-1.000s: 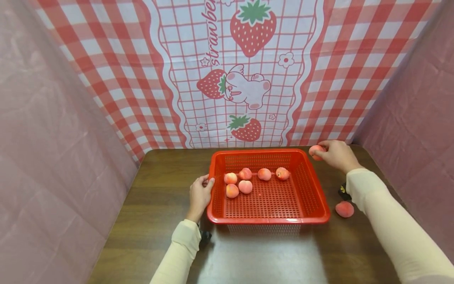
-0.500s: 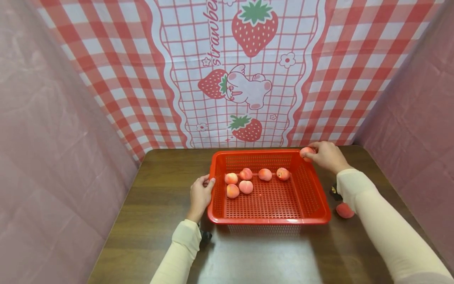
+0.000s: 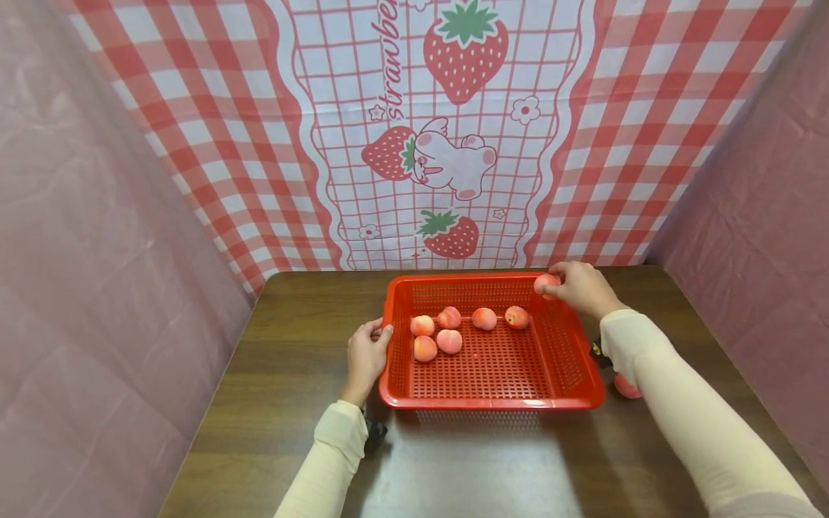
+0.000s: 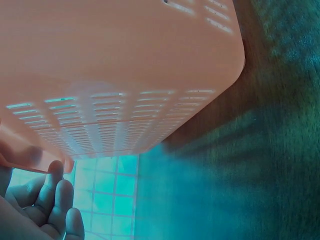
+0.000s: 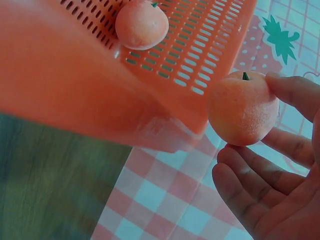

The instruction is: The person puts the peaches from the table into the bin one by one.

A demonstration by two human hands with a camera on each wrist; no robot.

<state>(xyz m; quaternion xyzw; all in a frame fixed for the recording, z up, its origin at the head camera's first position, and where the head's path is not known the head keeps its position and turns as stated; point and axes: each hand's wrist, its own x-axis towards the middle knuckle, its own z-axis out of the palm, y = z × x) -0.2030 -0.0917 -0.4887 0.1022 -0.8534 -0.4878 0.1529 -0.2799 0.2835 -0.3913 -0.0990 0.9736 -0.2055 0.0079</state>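
Note:
A red plastic basket (image 3: 512,403) with slotted walls stands on the table, several peaches (image 3: 450,341) lying on its floor. My left hand (image 3: 366,357) grips the basket's left rim, thumb on top; the left wrist view shows its fingers (image 4: 63,200) curled beneath the rim. Over the back right corner of the basket, my right hand (image 3: 586,289) pinches a peach (image 5: 242,107) between thumb and fingers. A small green stem shows on that fruit in the right wrist view. Another peach (image 3: 627,387) lies on the table to the right of the basket, partly hidden by the right sleeve.
The brown wooden table (image 3: 291,403) reaches back to a red-and-white checked cloth (image 3: 246,144) with strawberry prints. Pink curtains (image 3: 97,252) hang on both sides. A dark strap-mounted device (image 3: 374,430) sits under each wrist.
My right hand has carried its peach leftward, from beyond the basket's right side to above its back right corner. The sleeve now covers more of the table peach. My left hand stays put.

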